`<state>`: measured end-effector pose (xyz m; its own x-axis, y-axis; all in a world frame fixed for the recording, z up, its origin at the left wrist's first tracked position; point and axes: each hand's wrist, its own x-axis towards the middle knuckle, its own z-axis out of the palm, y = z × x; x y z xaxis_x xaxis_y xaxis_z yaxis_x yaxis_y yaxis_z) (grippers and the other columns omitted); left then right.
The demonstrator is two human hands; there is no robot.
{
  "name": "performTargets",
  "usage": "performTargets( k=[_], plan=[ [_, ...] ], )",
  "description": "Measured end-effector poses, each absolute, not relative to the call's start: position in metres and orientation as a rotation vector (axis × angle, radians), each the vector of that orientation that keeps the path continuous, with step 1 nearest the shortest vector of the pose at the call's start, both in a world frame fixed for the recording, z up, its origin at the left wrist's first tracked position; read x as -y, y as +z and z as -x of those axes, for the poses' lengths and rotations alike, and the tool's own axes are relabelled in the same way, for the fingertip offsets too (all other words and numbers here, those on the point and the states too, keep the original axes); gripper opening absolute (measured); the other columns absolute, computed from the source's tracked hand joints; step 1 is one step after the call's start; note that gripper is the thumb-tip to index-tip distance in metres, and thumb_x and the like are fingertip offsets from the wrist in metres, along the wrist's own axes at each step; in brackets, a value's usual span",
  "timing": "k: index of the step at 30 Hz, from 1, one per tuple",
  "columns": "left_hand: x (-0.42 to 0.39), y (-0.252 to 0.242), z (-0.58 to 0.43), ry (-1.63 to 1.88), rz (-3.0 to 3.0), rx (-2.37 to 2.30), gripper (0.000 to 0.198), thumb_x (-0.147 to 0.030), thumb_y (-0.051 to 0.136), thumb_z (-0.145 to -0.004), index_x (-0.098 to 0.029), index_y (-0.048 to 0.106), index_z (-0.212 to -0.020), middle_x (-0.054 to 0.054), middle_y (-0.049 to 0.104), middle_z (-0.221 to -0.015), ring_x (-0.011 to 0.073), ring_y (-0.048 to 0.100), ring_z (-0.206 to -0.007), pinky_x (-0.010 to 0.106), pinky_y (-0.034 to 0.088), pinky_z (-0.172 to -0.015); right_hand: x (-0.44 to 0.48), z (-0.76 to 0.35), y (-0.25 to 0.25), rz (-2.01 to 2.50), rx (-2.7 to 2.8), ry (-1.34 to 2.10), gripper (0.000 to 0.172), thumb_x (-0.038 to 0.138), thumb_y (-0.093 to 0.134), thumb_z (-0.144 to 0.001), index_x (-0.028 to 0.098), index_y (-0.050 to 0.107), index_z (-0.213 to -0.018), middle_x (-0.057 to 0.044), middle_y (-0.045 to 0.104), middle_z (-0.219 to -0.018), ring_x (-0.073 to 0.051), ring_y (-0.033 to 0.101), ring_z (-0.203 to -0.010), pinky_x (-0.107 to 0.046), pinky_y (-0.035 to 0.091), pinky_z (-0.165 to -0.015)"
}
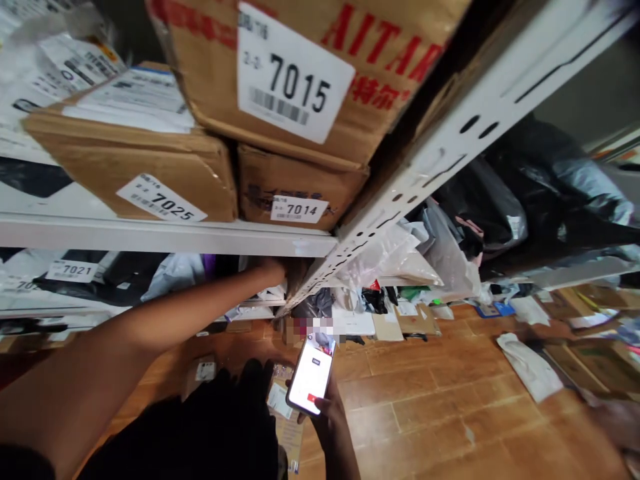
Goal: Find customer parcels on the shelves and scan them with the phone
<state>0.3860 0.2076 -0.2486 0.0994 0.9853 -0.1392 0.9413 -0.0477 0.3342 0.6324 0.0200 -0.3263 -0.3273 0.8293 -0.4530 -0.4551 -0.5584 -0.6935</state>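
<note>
A smartphone (pixel 307 377) with a lit, mostly white screen is held low in front of me. My right hand (pixel 327 415) is closed around its lower part, the thumb over a red button on the screen. My left hand (pixel 274 272) reaches into the lower shelf, close to the white upright post (pixel 385 193). Its fingers are in shadow and hidden, so I cannot make out what they touch. Bagged parcels (pixel 175 273) lie on that shelf beside my left forearm.
On the upper shelf sit cardboard boxes labelled 7015 (pixel 295 73), 7025 (pixel 160 180) and 7014 (pixel 300 193). Black and clear plastic parcels (pixel 500 193) fill the right shelf. A white bag (pixel 530 367) and flat cartons lie on the wooden floor (pixel 400 400). A blurred limb (pixel 607 423) shows at lower right.
</note>
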Motion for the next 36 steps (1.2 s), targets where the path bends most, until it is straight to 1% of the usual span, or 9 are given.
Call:
performTargets(
  k=[5, 8, 12, 14, 17, 23, 27, 33, 36],
  plan=[
    [-0.097, -0.219, -0.335, 0.344, -2.108, -1.766, 0.030, -0.027, 0.048, -0.093, -0.018, 0.066, -0.115, 0.011, 0.065, -0.121, 0.0279, 0.062, -0.109, 0.043, 0.048, -0.094, 0.023, -0.595, -0.322, 1.074, 0.614, 1.851, 0.085, 0.036, 0.073, -0.065, 0.022, 0.036, -0.140, -0.009, 0.076, -0.083, -0.027, 0.071, -0.066, -0.023, 0.041, -0.039],
    [-0.001, -0.238, -0.300, 0.588, -1.740, -1.470, 0.034, -0.040, 0.044, -0.094, -0.021, 0.067, -0.111, 0.008, 0.070, -0.110, 0.0248, 0.065, -0.101, 0.038, 0.048, -0.090, 0.071, -0.554, -0.320, 1.141, 0.527, 1.737, 0.092, 0.041, 0.076, -0.064, 0.025, 0.032, -0.143, -0.007, 0.076, -0.086, -0.030, 0.073, -0.075, -0.025, 0.045, -0.041],
    [0.122, -0.293, -0.269, 0.575, -0.944, -1.083, 0.062, -0.065, 0.050, -0.085, -0.027, 0.053, -0.134, 0.011, 0.056, -0.138, 0.0303, 0.054, -0.122, 0.040, 0.050, -0.088, 0.158, -0.469, -0.322, 1.153, 0.526, 1.682, 0.102, 0.043, 0.078, -0.064, 0.028, 0.021, -0.147, -0.007, 0.076, -0.093, -0.031, 0.073, -0.075, -0.027, 0.047, -0.039],
    [0.172, -0.311, -0.257, 0.541, -0.601, -0.902, 0.076, -0.073, 0.048, -0.082, -0.029, 0.040, -0.144, 0.012, 0.061, -0.130, 0.0297, 0.061, -0.106, 0.039, 0.053, -0.074, 0.202, -0.422, -0.326, 1.137, 0.525, 1.643, 0.099, 0.040, 0.077, -0.065, 0.027, 0.024, -0.147, -0.006, 0.075, -0.096, -0.028, 0.072, -0.079, -0.031, 0.054, -0.050],
    [0.229, -0.313, -0.229, 0.489, -0.298, -0.753, 0.082, -0.079, 0.041, -0.080, -0.024, 0.043, -0.141, 0.010, 0.070, -0.099, 0.0217, 0.063, -0.072, 0.035, 0.052, -0.062, 0.259, -0.366, -0.326, 1.171, 0.527, 1.557, 0.087, 0.033, 0.075, -0.063, 0.026, 0.037, -0.140, -0.005, 0.072, -0.113, -0.026, 0.067, -0.103, -0.036, 0.054, -0.087],
    [0.298, -0.288, -0.154, 0.487, -0.362, -0.546, 0.088, -0.071, 0.058, -0.076, -0.041, 0.022, -0.151, 0.007, 0.048, -0.147, 0.0324, 0.060, -0.110, 0.046, 0.057, -0.075, 0.328, -0.318, -0.285, 1.321, 0.920, 1.553, 0.066, 0.029, 0.072, -0.070, 0.022, 0.042, -0.128, -0.011, 0.063, -0.131, -0.026, 0.059, -0.119, -0.040, 0.045, -0.102],
    [0.332, -0.290, -0.132, 0.443, -0.371, -0.549, 0.107, -0.077, 0.062, -0.069, -0.031, 0.017, -0.154, 0.011, 0.051, -0.145, 0.0336, 0.059, -0.115, 0.045, 0.053, -0.089, 0.352, -0.298, -0.267, 1.306, 0.923, 1.551, 0.064, 0.027, 0.076, -0.065, 0.022, 0.046, -0.121, -0.010, 0.068, -0.122, -0.026, 0.064, -0.110, -0.041, 0.049, -0.096],
    [0.373, -0.321, -0.124, 0.552, -0.307, -0.627, 0.112, -0.070, 0.059, -0.078, -0.029, -0.012, -0.153, 0.013, 0.061, -0.135, 0.0364, 0.063, -0.108, 0.046, 0.058, -0.075, 0.373, -0.273, -0.272, 1.442, 0.677, 1.476, 0.044, 0.041, 0.072, -0.065, 0.018, 0.062, -0.101, -0.005, 0.074, -0.098, -0.023, 0.066, -0.089, -0.035, 0.050, -0.083],
    [0.387, -0.327, -0.125, 0.600, -0.285, -0.615, 0.109, -0.066, 0.061, -0.078, -0.029, -0.007, -0.154, 0.015, 0.061, -0.134, 0.0376, 0.064, -0.105, 0.046, 0.059, -0.069, 0.381, -0.268, -0.272, 1.468, 0.588, 1.462, 0.042, 0.042, 0.066, -0.064, 0.019, 0.062, -0.099, -0.003, 0.074, -0.092, -0.022, 0.065, -0.081, -0.034, 0.050, -0.077]
  ],
)
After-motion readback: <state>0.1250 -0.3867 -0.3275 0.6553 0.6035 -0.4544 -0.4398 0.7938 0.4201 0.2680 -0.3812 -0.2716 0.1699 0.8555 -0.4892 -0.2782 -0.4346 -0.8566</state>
